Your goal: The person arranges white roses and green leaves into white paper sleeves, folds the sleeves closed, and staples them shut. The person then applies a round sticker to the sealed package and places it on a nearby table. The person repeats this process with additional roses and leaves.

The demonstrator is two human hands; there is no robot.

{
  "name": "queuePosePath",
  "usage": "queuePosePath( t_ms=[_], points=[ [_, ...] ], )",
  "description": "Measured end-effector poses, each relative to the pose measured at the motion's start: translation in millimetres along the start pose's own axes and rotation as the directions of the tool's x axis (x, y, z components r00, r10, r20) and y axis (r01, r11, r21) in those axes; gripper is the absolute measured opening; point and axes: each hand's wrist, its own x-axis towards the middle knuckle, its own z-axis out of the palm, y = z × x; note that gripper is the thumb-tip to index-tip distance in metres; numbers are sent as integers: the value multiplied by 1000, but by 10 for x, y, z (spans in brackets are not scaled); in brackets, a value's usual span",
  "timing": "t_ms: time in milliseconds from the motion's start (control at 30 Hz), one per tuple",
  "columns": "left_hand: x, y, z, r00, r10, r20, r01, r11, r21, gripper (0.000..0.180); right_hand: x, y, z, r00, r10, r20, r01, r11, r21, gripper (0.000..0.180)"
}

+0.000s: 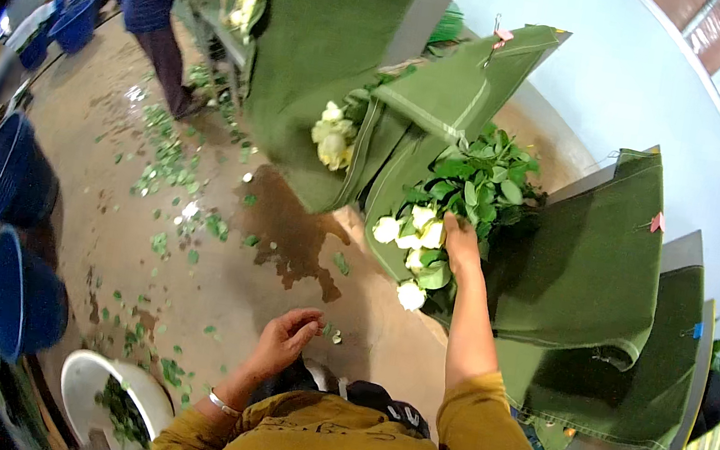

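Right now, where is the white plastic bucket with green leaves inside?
In the head view, the white plastic bucket stands on the floor at lower left, beside the left hand and below the blue plastic tubs.

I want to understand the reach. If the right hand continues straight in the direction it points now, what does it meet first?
The right hand points up into the bunch of white roses and already seems to touch them. Going on, it would likely press into their green leaves, then the green cloth; depth is unclear.

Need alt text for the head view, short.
A person's right hand reaches into a bunch of white roses lying on green cloth; the left hand hovers with fingers pinched over a wet, leaf-strewn floor. Blue buckets stand left.
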Motion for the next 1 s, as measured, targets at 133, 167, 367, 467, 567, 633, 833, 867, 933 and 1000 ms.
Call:
queuePosePath(
  t_ms=[133,167,367,467,567,633,833,867,933,1000],
  points=[
    [654,422,-246,971,65,230,-91,990,107,27,-456,121,-299,983,-152,-98,134,976,-174,40],
    [846,505,-213,957,55,284,-95,987,130,27,-601,134,-389,981,-144,-127,114,969,-219,36],
    [1722,806,503,828,187,528,-338,919,205,24,-933,571,-177,984,165,-61,-176,948,-265,30],
    [2238,764,996,817,401,413,-541,782,311,27,-690,813,89,982,72,-175,-106,975,-195,46],
    [2621,764,1350,879,310,363,-473,665,578,48,-623,638,183,971,223,-89,-202,959,200,48],
    [2871,588,1523,888,198,415,-459,348,817,69,-601,681,129,972,182,-151,-96,888,450,25],
    [3152,458,1325,960,-64,272,-193,554,810,72,-1134,-321,-513,988,-8,-156,126,636,761,6],
    [3166,448,1291,964,-31,263,-183,640,746,66,-1235,-557,-552,969,-114,-219,238,666,707,7],
    [3412,59,1044,949,103,297,-265,770,580,62,-1248,-769,-468,897,-373,-237,437,667,603,15],
    [3511,-93,969,946,120,302,-253,854,455,61,-1011,-703,-366,913,-345,-218,408,787,464,13]
  ],
)
